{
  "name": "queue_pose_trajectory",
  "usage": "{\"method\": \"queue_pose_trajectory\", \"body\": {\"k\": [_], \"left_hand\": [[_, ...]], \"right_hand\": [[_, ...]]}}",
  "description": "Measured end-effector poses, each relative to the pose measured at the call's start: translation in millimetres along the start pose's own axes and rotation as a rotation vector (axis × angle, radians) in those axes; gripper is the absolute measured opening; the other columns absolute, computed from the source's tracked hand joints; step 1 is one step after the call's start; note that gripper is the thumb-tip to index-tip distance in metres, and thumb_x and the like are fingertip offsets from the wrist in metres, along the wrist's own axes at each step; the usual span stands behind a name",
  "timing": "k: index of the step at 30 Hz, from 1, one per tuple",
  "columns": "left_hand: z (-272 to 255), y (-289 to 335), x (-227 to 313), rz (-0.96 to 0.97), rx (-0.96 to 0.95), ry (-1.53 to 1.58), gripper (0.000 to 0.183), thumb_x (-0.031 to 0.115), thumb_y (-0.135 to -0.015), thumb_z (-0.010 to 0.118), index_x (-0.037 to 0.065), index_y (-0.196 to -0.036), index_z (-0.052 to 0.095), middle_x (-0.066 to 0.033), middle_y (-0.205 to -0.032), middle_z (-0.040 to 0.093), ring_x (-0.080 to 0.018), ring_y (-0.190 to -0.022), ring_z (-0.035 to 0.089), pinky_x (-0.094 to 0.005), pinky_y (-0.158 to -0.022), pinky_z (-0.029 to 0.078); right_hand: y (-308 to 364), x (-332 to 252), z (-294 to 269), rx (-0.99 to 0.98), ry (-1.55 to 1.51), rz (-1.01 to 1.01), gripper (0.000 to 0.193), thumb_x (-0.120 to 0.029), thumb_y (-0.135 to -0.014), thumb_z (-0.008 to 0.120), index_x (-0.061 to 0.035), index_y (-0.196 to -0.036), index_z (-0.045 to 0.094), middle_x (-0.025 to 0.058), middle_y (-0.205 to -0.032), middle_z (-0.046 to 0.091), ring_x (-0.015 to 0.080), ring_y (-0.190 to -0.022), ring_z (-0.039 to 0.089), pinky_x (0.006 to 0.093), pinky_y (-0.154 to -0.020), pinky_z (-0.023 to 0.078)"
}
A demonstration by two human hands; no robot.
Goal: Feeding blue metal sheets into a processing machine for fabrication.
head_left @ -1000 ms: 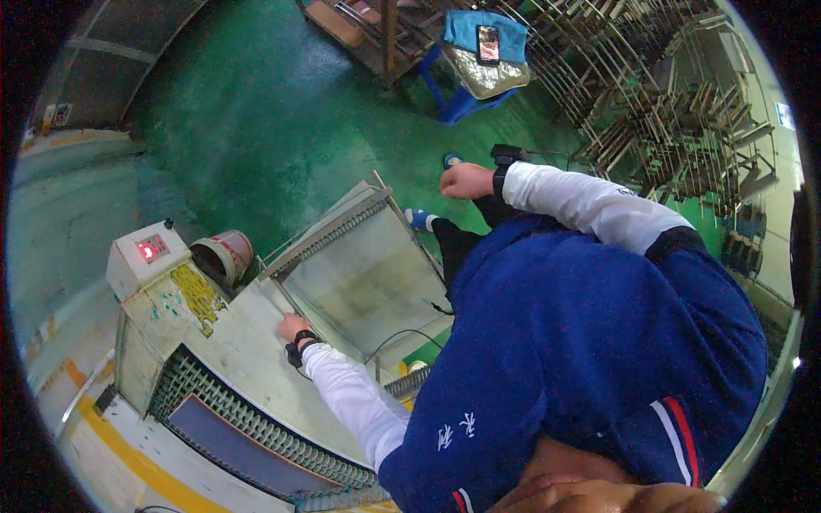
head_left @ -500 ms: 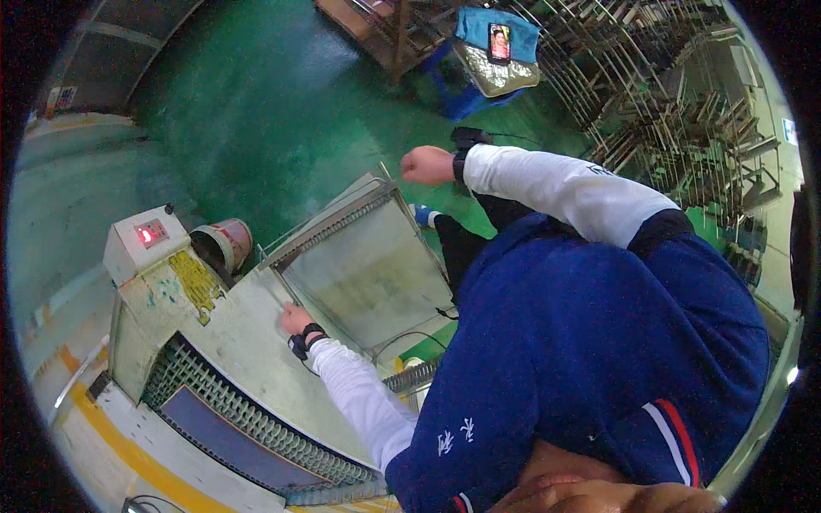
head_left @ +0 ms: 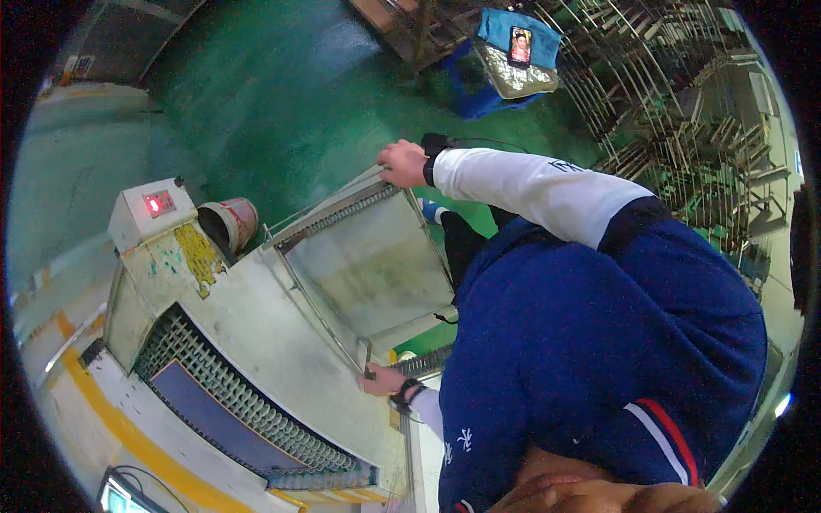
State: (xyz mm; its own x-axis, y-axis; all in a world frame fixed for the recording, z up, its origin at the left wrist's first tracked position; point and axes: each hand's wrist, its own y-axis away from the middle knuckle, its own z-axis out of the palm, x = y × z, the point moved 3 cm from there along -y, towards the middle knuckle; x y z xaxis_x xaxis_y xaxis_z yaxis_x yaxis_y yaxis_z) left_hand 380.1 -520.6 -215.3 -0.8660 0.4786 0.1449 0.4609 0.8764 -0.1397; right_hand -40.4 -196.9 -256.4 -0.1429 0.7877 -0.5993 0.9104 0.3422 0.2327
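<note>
My right hand [head_left: 404,164] is closed at the far end of a thin metal frame [head_left: 323,318], by the upper corner of a grey flat panel [head_left: 372,265]. My left hand [head_left: 385,380] is closed round the frame's near end, beside the pale machine housing [head_left: 256,299]. One thin rod of the frame runs along the housing's edge, and another stretches away toward my right hand. The panel lies in an open section of the machine, bordered by a row of coils or rollers. My fingers partly hide both grip points.
A dark blue board [head_left: 218,419] lies on the roller conveyor [head_left: 248,402] at lower left. A control box [head_left: 152,214] with a red display sits on the housing, near a bucket [head_left: 231,227]. Metal racks [head_left: 684,128] crowd the right; a phone [head_left: 519,46] rests on a blue-covered bin.
My left hand has slid toward me along the housing's edge to the frame's near end. My right hand has moved left and closed at its far end. The whole view has shifted slightly.
</note>
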Motion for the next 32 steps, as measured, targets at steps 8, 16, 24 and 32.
{"method": "queue_pose_trajectory", "body": {"k": [8, 16, 24, 32], "left_hand": [[-3.5, 84.5, -19.6, -0.695, -0.248, 0.345, 0.071, 0.037, -0.072, 0.065, -0.003, -0.122, 0.035, -0.0224, -0.112, 0.049, -0.0323, -0.095, 0.052, -0.0396, -0.082, 0.042], [6.5, 98.2, -88.8, -1.018, -0.353, 0.235, 0.066, 0.050, -0.073, 0.058, 0.003, -0.116, 0.043, -0.0115, -0.112, 0.050, -0.0266, -0.095, 0.049, -0.0413, -0.075, 0.042], [87.7, 124.8, -218.2, -0.966, -0.826, 0.835, 0.050, 0.043, -0.080, 0.050, 0.015, -0.121, 0.043, -0.0078, -0.108, 0.051, -0.0207, -0.086, 0.050, -0.0334, -0.064, 0.041], [34.4, 100.3, -100.5, -1.125, -0.765, 0.840, 0.052, 0.036, -0.079, 0.052, 0.013, -0.123, 0.040, -0.0122, -0.105, 0.051, -0.0224, -0.079, 0.053, -0.0363, -0.064, 0.045]], "right_hand": [[-15.1, -21.7, 4.4, -0.030, 0.115, 0.007, 0.038, -0.036, -0.070, 0.055, -0.0059, -0.094, 0.056, 0.0193, -0.089, 0.059, 0.0349, -0.088, 0.055, 0.0440, -0.075, 0.043], [-18.2, -53.6, 27.4, -0.174, 0.032, -0.020, 0.042, -0.038, -0.071, 0.056, -0.0047, -0.095, 0.055, 0.0188, -0.090, 0.059, 0.0356, -0.087, 0.056, 0.0433, -0.073, 0.045], [-2.8, -87.6, 18.5, -0.286, -0.038, 0.028, 0.043, -0.039, -0.070, 0.058, -0.0009, -0.090, 0.055, 0.0189, -0.087, 0.059, 0.0344, -0.085, 0.057, 0.0424, -0.073, 0.045], [36.7, -49.0, -23.5, -0.239, -0.116, 0.192, 0.046, -0.045, -0.067, 0.059, -0.0031, -0.086, 0.058, 0.0189, -0.082, 0.060, 0.0324, -0.081, 0.058, 0.0402, -0.068, 0.045]]}}
